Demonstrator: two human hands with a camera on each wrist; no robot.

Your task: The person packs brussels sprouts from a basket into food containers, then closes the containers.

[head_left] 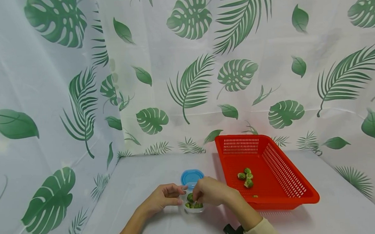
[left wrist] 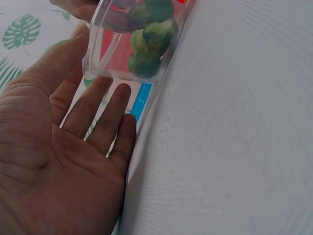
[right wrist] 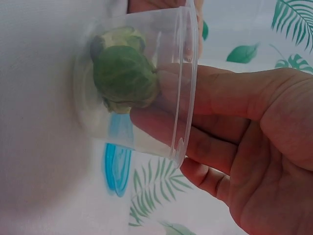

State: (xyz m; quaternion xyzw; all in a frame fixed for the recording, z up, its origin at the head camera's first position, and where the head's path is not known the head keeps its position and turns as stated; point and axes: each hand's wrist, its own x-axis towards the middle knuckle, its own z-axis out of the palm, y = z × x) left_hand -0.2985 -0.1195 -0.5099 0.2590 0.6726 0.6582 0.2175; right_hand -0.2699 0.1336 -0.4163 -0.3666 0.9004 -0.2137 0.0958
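- Brussels sprouts (left wrist: 152,41) are sitting in a clear plastic tub (right wrist: 166,39) on the counter (head_left: 153,171).
- The right hand (head_left: 212,191) is reaching into the tub, and its fingers are pinching one round sprout (right wrist: 123,76).
- The left hand (head_left: 162,199) is waiting beside the tub with loose fingers; I cannot tell if it is touching the rim.
- With no firm grip holding the tub, a bump from the right hand could be tipping it.
- If the pinch is getting weak, the smooth sprout could be slipping and rolling.
- The blue lid (head_left: 192,176) is lying just behind; a hard push could be sliding the tub into it.
- The red basket (head_left: 271,201) is holding more sprouts (head_left: 248,183) near the right arm, so a careless elbow could be nudging it.
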